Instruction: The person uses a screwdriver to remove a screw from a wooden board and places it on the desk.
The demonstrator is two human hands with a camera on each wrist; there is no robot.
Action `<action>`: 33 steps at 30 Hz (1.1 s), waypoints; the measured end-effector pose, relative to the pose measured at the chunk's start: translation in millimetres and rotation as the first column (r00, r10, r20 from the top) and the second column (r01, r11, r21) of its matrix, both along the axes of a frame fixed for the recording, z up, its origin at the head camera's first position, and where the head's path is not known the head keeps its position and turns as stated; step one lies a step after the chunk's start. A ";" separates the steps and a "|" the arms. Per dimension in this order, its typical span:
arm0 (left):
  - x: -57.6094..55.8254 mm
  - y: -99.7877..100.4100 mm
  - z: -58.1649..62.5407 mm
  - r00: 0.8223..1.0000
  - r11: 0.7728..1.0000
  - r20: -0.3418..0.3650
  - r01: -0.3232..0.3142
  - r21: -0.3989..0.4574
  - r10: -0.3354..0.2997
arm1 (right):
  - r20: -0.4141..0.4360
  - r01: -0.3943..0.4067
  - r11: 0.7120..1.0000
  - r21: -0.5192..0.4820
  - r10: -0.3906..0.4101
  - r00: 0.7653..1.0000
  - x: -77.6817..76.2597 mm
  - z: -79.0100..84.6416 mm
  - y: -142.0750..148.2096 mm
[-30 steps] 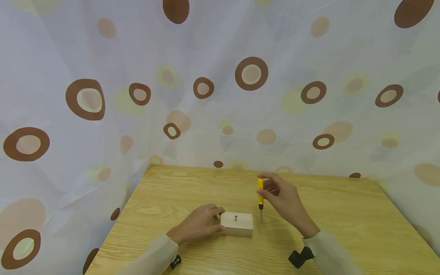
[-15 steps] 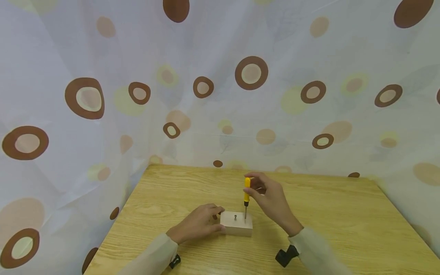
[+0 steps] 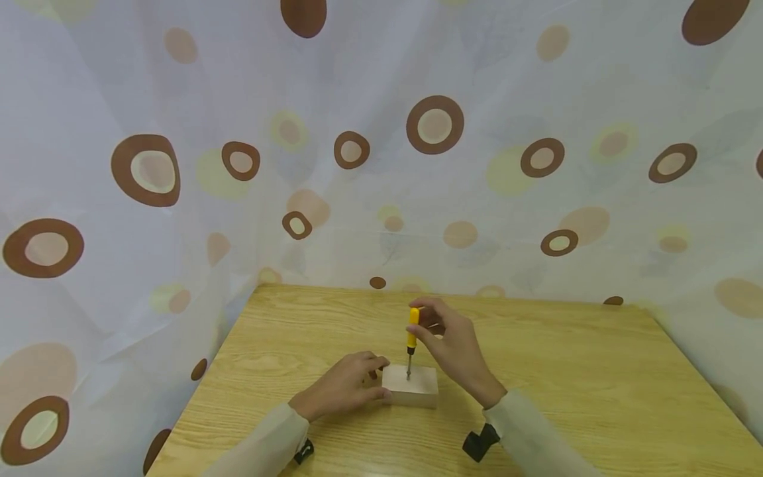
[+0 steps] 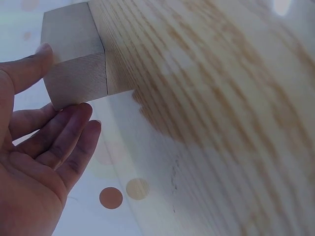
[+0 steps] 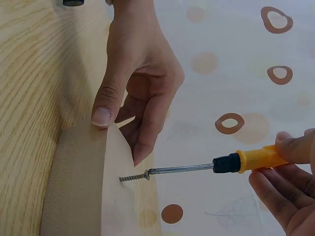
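Observation:
A pale wooden block (image 3: 420,396) lies on the table, and a screw (image 5: 134,177) stands partly sunk in its top face. My left hand (image 3: 346,389) grips the block's left end, thumb on the near side and fingers on the far side. In my right hand (image 3: 454,343) is a screwdriver (image 3: 412,331) with a yellow handle and black collar, pinched between thumb and fingers and held nearly upright. In the right wrist view the screwdriver's steel tip meets the screw head. The left wrist view shows the block's end (image 4: 76,81) between thumb and fingertips.
The wood-grain table (image 3: 566,377) spreads around the block on all sides. A pale curtain (image 3: 369,79) with brown and yellow spots hangs behind and beside it. Black straps with small devices (image 3: 480,442) sit at the wrists.
My right hand has carried the screwdriver leftward, from beside the block to over it, and its tip has come onto the screw head. The left hand and block have stayed in place.

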State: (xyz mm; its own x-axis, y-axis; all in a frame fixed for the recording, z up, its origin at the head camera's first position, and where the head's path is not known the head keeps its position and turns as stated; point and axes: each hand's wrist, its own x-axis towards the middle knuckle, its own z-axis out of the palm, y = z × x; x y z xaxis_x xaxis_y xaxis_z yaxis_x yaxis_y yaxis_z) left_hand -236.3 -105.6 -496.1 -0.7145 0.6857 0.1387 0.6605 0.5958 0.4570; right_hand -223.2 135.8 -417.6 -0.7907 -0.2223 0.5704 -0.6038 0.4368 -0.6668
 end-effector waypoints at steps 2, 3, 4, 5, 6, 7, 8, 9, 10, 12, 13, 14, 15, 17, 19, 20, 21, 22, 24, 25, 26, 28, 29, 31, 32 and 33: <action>-0.2 0.4 0.2 1.000 1.000 0.001 -0.002 -0.001 0.002 | -0.013 -0.003 1.000 0.002 0.003 1.000 -0.3 -1.1 -0.4; -0.3 0.6 0.4 1.000 1.000 0.001 -0.002 0.000 0.002 | -0.019 -0.004 1.000 0.004 0.004 1.000 -0.5 -1.3 -0.6; -0.4 0.6 0.5 1.000 1.000 0.001 -0.003 0.001 0.003 | -0.026 -0.005 1.000 0.006 0.005 1.000 -0.7 -1.4 -0.7; -0.5 0.7 0.7 1.000 1.000 0.001 -0.003 0.002 0.003 | -0.032 -0.006 1.000 0.010 0.006 0.999 -0.8 -1.5 -0.8; -0.5 0.7 0.7 1.000 1.000 -0.001 -0.003 0.002 0.003 | -0.038 -0.006 1.000 0.014 0.007 0.999 -1.1 -2.0 -0.7; -0.5 0.7 1.0 1.000 1.000 -0.001 -0.004 0.004 0.004 | -0.041 -0.007 1.000 0.017 0.007 0.999 -1.3 -2.1 -0.6; -0.6 0.7 1.3 1.000 1.000 -0.001 -0.004 0.005 0.004 | -0.044 -0.006 1.000 0.021 0.007 0.999 -1.5 -2.3 -0.6; -0.7 0.6 1.5 1.000 1.000 0.000 -0.006 0.005 0.006 | -0.048 -0.004 1.000 0.022 0.005 0.999 -1.7 -2.4 -0.6; -0.8 0.6 1.8 1.000 1.000 0.001 -0.007 0.005 0.007 | -0.052 -0.003 1.000 0.025 0.004 0.999 -1.8 -2.7 -0.5; -1.2 0.5 2.1 1.000 1.000 0.003 -0.011 0.003 0.011 | -0.064 -0.004 1.000 0.030 0.006 0.998 -2.0 -3.5 -0.7; -1.3 0.5 2.5 1.000 1.000 0.008 -0.014 0.000 0.014 | -0.069 -0.005 0.999 0.034 0.008 0.998 -1.9 -3.5 -0.9; -1.5 0.6 2.6 1.000 1.000 0.012 -0.017 -0.003 0.017 | -0.071 -0.009 0.999 0.037 0.011 0.997 -1.8 -3.4 -1.3; -1.6 0.6 2.5 1.000 1.000 0.015 -0.020 -0.006 0.021 | -0.074 -0.013 0.999 0.041 0.016 0.997 -1.5 -3.2 -1.8; -1.5 0.8 2.5 0.999 1.000 0.027 -0.027 -0.006 0.027 | -0.069 -0.024 0.999 0.041 0.027 0.997 -0.6 -2.6 -2.8; -0.9 1.0 2.4 0.999 0.999 0.040 -0.032 -0.005 0.032 | -0.055 -0.039 0.999 0.034 0.041 0.998 0.6 -1.6 -3.6; -0.6 1.1 2.1 0.998 0.999 0.044 -0.033 -0.003 0.033 | -0.047 -0.046 0.999 0.030 0.047 0.998 1.2 -1.0 -3.7; -0.3 1.4 1.9 0.998 0.999 0.047 -0.034 -0.003 0.034 | -0.043 -0.051 0.998 0.028 0.052 0.998 1.6 -0.5 -3.4; 0.1 1.7 1.8 0.998 0.999 0.051 -0.035 -0.001 0.035 | -0.040 -0.055 0.998 0.032 0.056 0.998 1.8 0.2 -2.6; 0.7 2.5 1.7 0.998 0.999 0.052 -0.037 -0.002 0.037 | -0.025 -0.077 0.996 0.042 0.078 0.997 1.5 2.7 -0.2; 1.0 2.9 1.7 0.998 0.999 0.052 -0.038 -0.004 0.038 | -0.015 -0.096 0.994 0.049 0.096 0.995 1.1 4.3 1.6; 1.2 3.4 1.9 0.998 0.999 0.051 -0.039 -0.004 0.039 | 0.004 -0.119 0.991 0.054 0.119 0.993 0.5 6.2 3.5; 2.2 4.3 2.2 0.998 0.999 0.053 -0.040 -0.006 0.040 | 0.054 -0.172 0.983 0.060 0.169 0.984 -1.0 9.2 8.3; 2.8 4.7 2.3 0.998 0.999 0.052 -0.041 -0.008 0.041 | 0.086 -0.199 0.978 0.054 0.194 0.977 -1.3 10.5 10.5; 3.6 5.4 2.3 0.998 0.999 0.047 -0.046 -0.010 0.046 | 0.144 -0.226 0.973 0.043 0.217 0.965 -1.8 11.5 14.1; 4.1 5.5 2.2 0.998 0.999 0.046 -0.049 -0.010 0.049 | 0.164 -0.227 0.973 0.041 0.218 0.962 -1.7 11.4 15.1; 4.6 5.6 1.6 0.998 0.999 0.045 -0.052 -0.010 0.052 | 0.177 -0.223 0.974 0.038 0.213 0.961 -1.3 10.9 15.7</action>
